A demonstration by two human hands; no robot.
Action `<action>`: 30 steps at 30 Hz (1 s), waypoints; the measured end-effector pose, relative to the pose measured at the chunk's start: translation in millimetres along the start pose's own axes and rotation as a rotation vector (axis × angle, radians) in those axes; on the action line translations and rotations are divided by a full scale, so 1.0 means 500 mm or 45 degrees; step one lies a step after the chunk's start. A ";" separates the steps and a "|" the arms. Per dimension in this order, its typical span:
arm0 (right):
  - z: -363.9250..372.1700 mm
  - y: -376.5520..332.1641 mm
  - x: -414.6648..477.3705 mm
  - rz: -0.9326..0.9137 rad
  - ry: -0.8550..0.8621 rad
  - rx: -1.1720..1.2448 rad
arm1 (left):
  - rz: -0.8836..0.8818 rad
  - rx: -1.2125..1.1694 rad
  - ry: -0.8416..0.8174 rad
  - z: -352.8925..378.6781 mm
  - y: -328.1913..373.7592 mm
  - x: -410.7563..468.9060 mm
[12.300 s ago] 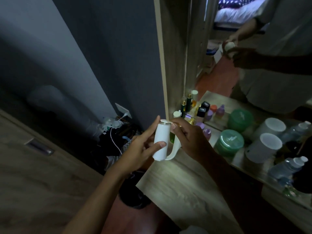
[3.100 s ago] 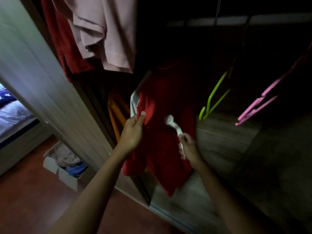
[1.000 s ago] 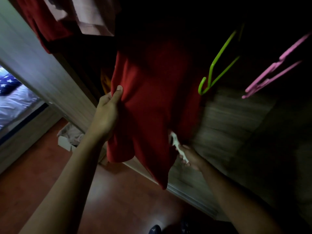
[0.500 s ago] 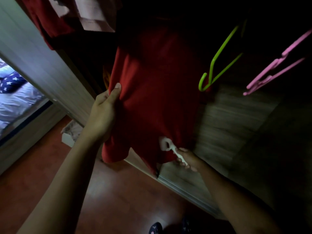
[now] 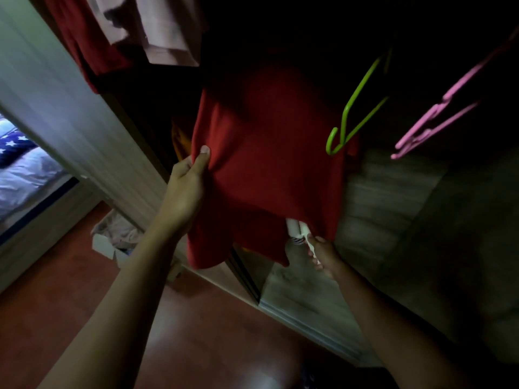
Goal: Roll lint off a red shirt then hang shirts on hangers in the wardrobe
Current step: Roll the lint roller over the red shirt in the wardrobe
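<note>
A bed [image 5: 19, 164] with a starred cover showed at the far left, past the pale wardrobe panel [image 5: 70, 113], and one open box [image 5: 111, 242] of clothes sat on the floor at its foot. Up on the rail hung a dark red garment [image 5: 84, 49] and a pale pink one [image 5: 168, 29]. The left hand [image 5: 185, 192] pinched the left edge of the red shirt [image 5: 266, 164], thumb flat on the front and fingers curled behind the cloth. The shirt hung in the open wardrobe, between the two hands. At its lower hem the one white lint roller [image 5: 297, 233] lay against the fabric, its head half under the hem, and the right hand [image 5: 323, 254] just below had its fingers closed round the handle. Further right hung one green hanger [image 5: 356, 108], bare, then pink hangers [image 5: 429, 122]; I couldn't tell if there was one or two.
</note>
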State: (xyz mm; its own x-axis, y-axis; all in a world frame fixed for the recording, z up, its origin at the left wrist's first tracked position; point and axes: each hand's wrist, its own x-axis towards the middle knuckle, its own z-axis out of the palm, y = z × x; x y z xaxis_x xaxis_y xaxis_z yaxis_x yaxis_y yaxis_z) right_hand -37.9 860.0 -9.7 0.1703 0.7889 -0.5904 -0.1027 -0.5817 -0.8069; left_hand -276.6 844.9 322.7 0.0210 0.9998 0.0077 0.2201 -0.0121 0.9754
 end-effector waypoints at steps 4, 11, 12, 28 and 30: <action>0.019 0.000 -0.074 -0.056 -0.184 -0.155 | 0.001 0.000 -0.034 0.005 -0.007 0.009; 0.047 -0.107 -0.218 -0.622 -0.208 -0.266 | -0.020 -0.032 -0.109 0.013 -0.022 0.013; 0.049 -0.132 -0.237 -0.732 -0.152 -0.259 | -0.017 -0.038 -0.116 0.011 -0.022 0.011; 0.073 -0.407 -0.366 -1.215 0.167 0.075 | 0.063 0.018 -0.162 0.002 -0.007 -0.006; 0.077 -0.373 -0.348 -1.200 0.152 0.072 | 0.063 0.006 -0.159 0.002 -0.012 -0.005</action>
State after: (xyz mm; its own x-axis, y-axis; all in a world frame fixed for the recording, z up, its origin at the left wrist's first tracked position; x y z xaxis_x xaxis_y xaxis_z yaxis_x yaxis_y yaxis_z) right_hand -86.1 839.0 242.9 0.3060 0.9012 0.3067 0.0815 0.2962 -0.9516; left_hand -277.2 842.3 316.4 0.1531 0.9878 0.0280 0.2205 -0.0618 0.9734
